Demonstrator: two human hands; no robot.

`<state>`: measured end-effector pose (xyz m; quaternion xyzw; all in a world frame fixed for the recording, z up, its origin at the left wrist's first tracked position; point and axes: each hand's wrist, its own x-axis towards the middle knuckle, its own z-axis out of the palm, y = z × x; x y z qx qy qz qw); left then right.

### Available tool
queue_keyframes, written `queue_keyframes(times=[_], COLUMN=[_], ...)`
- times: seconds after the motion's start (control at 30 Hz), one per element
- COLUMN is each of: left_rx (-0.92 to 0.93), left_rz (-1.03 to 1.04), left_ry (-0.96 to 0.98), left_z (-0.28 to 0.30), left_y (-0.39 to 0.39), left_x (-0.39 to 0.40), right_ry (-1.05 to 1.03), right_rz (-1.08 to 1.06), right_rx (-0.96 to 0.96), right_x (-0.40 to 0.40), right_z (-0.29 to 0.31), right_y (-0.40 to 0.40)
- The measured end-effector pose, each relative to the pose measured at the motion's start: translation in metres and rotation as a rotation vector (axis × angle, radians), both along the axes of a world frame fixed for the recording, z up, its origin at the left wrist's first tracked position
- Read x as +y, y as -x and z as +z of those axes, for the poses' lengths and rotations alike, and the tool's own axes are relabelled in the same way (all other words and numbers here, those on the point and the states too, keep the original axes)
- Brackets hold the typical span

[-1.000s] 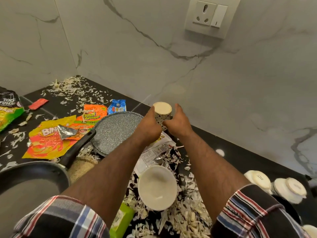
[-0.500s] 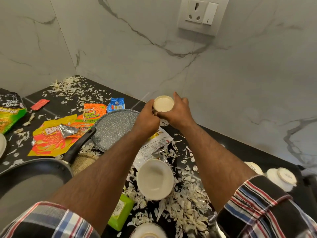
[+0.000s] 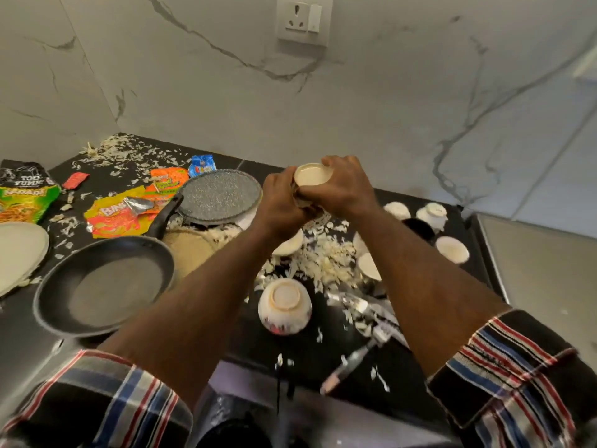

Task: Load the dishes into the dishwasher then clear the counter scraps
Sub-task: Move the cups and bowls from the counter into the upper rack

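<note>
A small cream bowl (image 3: 312, 175) is held bottom-up above the black counter (image 3: 458, 227), near the marble back wall. My left hand (image 3: 281, 202) grips its left side and my right hand (image 3: 339, 189) curls over its right side and top. Another cream bowl (image 3: 285, 305) lies upside down on the counter below my arms. More overturned cups and bowls (image 3: 433, 215) stand at the right. White shredded scraps (image 3: 323, 263) lie heaped under my forearms.
A black frying pan (image 3: 103, 286) sits at the left front, with a speckled grey pan (image 3: 219, 195) behind it. Snack wrappers (image 3: 119, 215) and a white plate (image 3: 19, 250) lie at the left. Cutlery (image 3: 365, 350) lies near the counter's front edge.
Both hands have stayed on the small bowl and tightened round it. The view has pulled back and tilted down, bringing the right-hand cups, cutlery and front edge into sight.
</note>
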<state>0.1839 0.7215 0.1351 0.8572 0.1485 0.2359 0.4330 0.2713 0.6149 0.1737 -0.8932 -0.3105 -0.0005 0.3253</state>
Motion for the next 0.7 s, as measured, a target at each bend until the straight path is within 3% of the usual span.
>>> queue_keyframes(times=[0.13,0.7], left_rx=[-0.019,-0.177], left_rz=[-0.086,-0.209], left_ry=[0.12,0.18], left_z=[-0.01,-0.038], left_y=[0.037,0.113], left_x=[-0.047,-0.27], right_ry=[0.029,0.022], right_rz=[-0.036,-0.24], right_rx=[0.017,-0.038], right_x=[-0.051,-0.281], right_z=[-0.002,-0.026], right_y=[0.047,0.152])
